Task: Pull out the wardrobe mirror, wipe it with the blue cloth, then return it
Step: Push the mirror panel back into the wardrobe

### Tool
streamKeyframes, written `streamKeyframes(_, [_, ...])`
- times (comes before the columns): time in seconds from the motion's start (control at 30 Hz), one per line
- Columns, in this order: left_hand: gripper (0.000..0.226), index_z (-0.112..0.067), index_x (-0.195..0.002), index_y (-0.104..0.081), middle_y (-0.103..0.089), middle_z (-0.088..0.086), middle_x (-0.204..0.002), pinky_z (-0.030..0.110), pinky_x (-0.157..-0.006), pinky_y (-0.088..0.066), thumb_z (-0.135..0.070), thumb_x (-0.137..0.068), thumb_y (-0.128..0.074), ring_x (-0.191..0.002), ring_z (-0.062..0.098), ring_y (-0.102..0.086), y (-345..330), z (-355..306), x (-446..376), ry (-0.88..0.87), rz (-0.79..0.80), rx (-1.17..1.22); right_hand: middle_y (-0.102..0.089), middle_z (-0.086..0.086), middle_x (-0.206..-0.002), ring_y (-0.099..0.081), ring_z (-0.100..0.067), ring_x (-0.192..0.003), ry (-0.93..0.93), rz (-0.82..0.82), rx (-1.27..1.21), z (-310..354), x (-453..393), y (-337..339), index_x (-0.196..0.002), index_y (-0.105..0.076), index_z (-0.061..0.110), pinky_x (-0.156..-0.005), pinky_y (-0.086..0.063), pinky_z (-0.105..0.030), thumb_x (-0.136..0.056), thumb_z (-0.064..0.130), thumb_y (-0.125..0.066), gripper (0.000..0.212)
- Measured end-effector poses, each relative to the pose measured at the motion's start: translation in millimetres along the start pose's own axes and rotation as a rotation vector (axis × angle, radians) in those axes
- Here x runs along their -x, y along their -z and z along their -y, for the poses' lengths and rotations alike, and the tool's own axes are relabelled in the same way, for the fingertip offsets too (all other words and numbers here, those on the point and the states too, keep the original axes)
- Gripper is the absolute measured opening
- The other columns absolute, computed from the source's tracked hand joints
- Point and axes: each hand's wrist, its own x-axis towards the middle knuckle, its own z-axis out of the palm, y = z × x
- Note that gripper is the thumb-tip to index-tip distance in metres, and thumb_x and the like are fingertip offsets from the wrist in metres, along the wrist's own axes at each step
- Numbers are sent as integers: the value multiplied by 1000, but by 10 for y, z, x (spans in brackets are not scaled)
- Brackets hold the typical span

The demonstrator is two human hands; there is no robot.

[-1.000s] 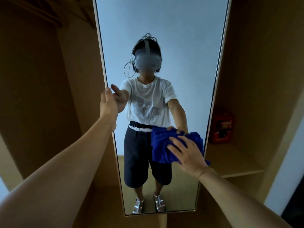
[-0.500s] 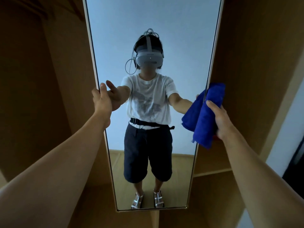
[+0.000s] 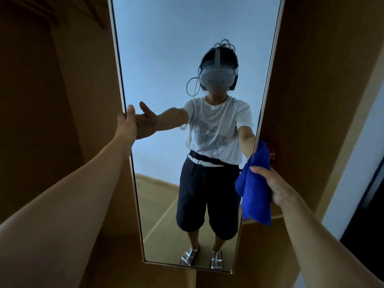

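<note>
Mirror (image 3: 195,142) is pulled out of wardrobe (image 3: 52,100), left hand (image 3: 126,126) gripping its left edge w/ thumb on front, right hand (image 3: 276,188) clutching bunched blue cloth (image 3: 254,194) at its right edge; judged: wipe approx. done, return still pending.

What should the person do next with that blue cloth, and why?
Probably bring the bunched blue cloth back onto the glass of the tall wardrobe mirror and wipe. The right hand grips the cloth at the mirror's right edge, mostly off the glass, while the left hand holds the left edge, steadying it.
</note>
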Motion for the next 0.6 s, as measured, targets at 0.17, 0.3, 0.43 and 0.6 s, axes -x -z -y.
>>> streamKeyframes(0.17, [65, -29, -148, -14, -29, 8, -152, 47, -108, -29, -58, -93, -32, -135, 29, -33, -30, 186, 240, -27, -20, 20, -71, -6, -82, -67, -23, -73, 38, 8, -22, -33, 130, -24, -99, -64, 19, -59, -51, -32, -79, 18, -67, 20])
streamKeyframes(0.3, [58, -21, -143, -30, -38, 12, -144, 47, -107, -33, -48, -93, -43, -130, 32, -38, -113, 262, 609, -50, -192, -109, -67, -13, -89, -64, -31, -81, 76, 2, -16, -81, 244, -70, -105, -63, 15, -72, -54, -43, -81, 16, -66, 24])
streamKeyframes(0.43, [26, -16, -114, -55, -60, 3, -109, 38, -93, -46, -25, -89, -56, -103, 22, -56, -295, 271, 1090, -186, -201, -113, -67, -10, -90, -64, -29, -82, 100, -38, -4, -112, 372, -144, -102, -61, 20, -69, -52, -38, -82, 17, -68, 22])
streamKeyframes(0.6, [4, -18, -85, -60, -55, -16, -70, 24, -68, -43, -16, -85, -64, -68, 7, -54, -629, 279, 1675, -301, -66, -168, -66, -4, -80, -63, -24, -74, 123, -128, -33, -170, 507, -287, -93, -61, 24, -68, -50, -34, -81, 15, -70, 17])
